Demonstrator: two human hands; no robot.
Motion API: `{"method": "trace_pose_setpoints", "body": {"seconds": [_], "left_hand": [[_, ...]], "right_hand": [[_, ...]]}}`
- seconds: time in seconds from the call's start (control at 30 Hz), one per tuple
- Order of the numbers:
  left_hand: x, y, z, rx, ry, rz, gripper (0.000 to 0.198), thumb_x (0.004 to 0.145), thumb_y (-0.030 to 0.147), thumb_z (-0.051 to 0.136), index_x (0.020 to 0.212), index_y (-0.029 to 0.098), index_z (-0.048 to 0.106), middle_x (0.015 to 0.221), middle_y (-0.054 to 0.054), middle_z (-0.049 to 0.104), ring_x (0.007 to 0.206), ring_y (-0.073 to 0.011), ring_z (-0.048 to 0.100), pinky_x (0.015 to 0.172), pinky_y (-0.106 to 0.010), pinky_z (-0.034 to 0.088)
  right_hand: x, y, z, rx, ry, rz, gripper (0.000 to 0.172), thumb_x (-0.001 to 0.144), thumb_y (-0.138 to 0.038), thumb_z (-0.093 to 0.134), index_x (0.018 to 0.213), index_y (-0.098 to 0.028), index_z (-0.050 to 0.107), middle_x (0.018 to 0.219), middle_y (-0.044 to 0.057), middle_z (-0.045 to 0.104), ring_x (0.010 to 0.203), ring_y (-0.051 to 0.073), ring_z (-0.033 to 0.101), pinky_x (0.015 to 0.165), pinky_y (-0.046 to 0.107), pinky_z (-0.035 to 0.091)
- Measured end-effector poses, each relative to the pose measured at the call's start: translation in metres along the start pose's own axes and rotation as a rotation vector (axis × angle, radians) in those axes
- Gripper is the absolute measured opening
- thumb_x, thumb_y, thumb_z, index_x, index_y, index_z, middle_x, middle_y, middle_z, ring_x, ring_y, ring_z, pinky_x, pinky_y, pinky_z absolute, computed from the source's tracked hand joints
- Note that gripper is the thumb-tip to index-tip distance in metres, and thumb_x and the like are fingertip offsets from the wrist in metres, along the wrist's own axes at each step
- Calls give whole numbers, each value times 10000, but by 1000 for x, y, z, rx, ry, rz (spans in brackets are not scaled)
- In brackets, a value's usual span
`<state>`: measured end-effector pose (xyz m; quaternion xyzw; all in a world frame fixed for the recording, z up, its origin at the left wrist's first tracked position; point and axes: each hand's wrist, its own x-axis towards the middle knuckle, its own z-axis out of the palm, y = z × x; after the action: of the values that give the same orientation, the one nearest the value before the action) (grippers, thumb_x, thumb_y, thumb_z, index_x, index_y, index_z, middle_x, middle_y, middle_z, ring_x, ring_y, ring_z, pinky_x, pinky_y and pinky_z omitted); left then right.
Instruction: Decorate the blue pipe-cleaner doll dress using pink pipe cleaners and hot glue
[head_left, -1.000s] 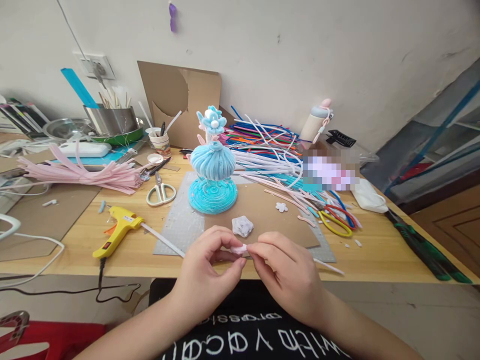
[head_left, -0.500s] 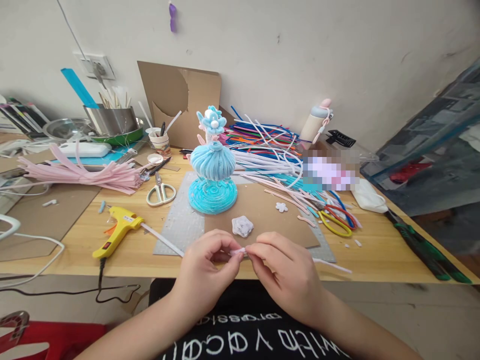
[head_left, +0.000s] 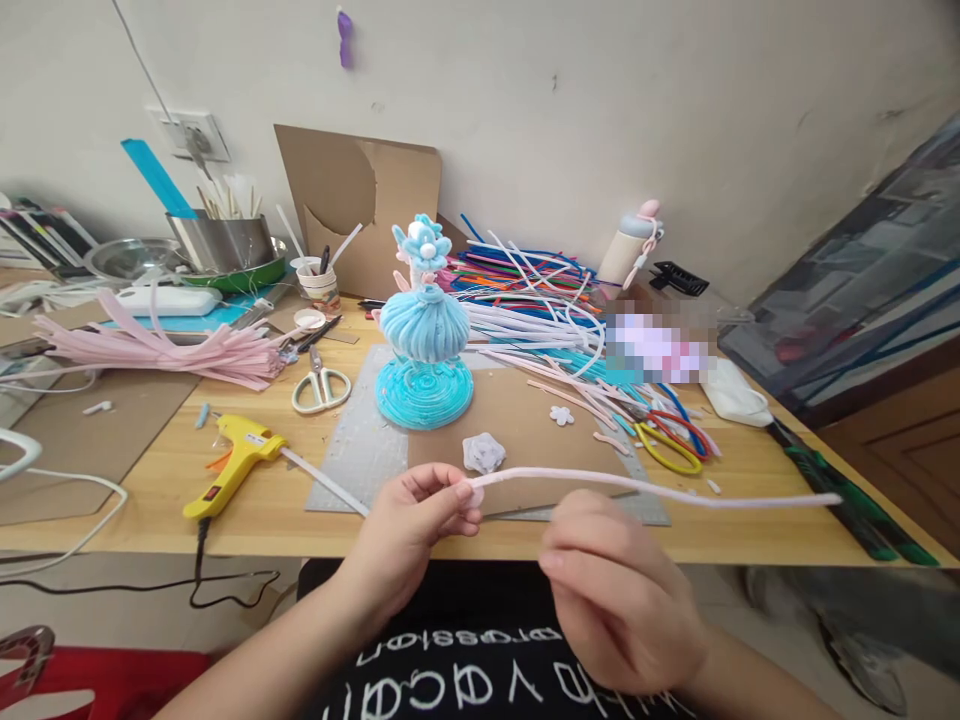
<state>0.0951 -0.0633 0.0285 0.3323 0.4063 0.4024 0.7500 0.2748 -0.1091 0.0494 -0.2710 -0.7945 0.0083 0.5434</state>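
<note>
My left hand (head_left: 424,520) pinches the curled end of a pale lilac pipe cleaner (head_left: 615,480) between thumb and fingers. Its long free length stretches to the right above the table. My right hand (head_left: 619,585) is below that length and apart from it, its fingers curled in and somewhat blurred; nothing shows in them. Just beyond my left hand, a pale rolled fuzzy flower (head_left: 484,453) lies on the brown cardboard (head_left: 525,420). Behind stands a blue fuzzy figure (head_left: 424,320) with a pleated skirt and round coiled base. A small white flower (head_left: 562,415) sits farther right.
To the left lie a yellow glue gun (head_left: 236,460), white-handled scissors (head_left: 321,390) and a pink pipe cleaner bundle (head_left: 161,345). Yellow- and red-handled tools (head_left: 667,445) lie at right. Many coloured pipe cleaners (head_left: 525,275) cover the back, near a bottle (head_left: 630,245).
Before, both hands pinched the pipe cleaner close together. My right hand has let go and moved down and right, while the strand's free length has swung up into view.
</note>
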Motion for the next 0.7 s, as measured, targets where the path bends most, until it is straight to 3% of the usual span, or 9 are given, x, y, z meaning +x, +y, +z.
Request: {"method": "trace_pose_setpoints", "body": {"seconds": [0.13,0.2,0.3,0.47,0.7], "left_hand": [[1,-1,1,-56,1,-14,217,657,247,783,709,126,611,645,9,642,559,-69,605,573,-158,498],[0,-2,2,-48,-7,13,208,665,243,779,712,123,615,650,4,646,568,-70,606,586,-160,501],[0,-4,2,-25,-17,54,192,686,241,767,725,120,623,661,-4,655,584,-70,604,598,-162,502],[1,-9,1,-18,-52,53,195,702,255,756,726,118,620,659,-3,646,583,-66,597,613,-169,502],[3,-12,1,5,-61,40,201,700,263,756,729,124,614,657,0,642,592,-70,598,620,-176,501]], "right_hand": [[-8,5,19,236,-186,519,118,839,-99,497,774,-183,548,656,-8,533,586,109,494,539,250,412],[-12,8,31,382,-167,780,116,867,-195,522,751,-190,525,663,-15,529,587,99,490,528,232,395],[-16,10,43,653,-90,1018,108,858,-293,563,848,-192,528,742,-6,565,612,90,512,517,209,396],[-16,13,48,840,-48,1133,169,866,-357,562,901,-198,515,631,-66,466,462,40,374,410,174,292],[-17,14,46,884,-69,1153,196,867,-370,570,839,-192,491,570,-85,424,454,35,350,410,168,263]]}}
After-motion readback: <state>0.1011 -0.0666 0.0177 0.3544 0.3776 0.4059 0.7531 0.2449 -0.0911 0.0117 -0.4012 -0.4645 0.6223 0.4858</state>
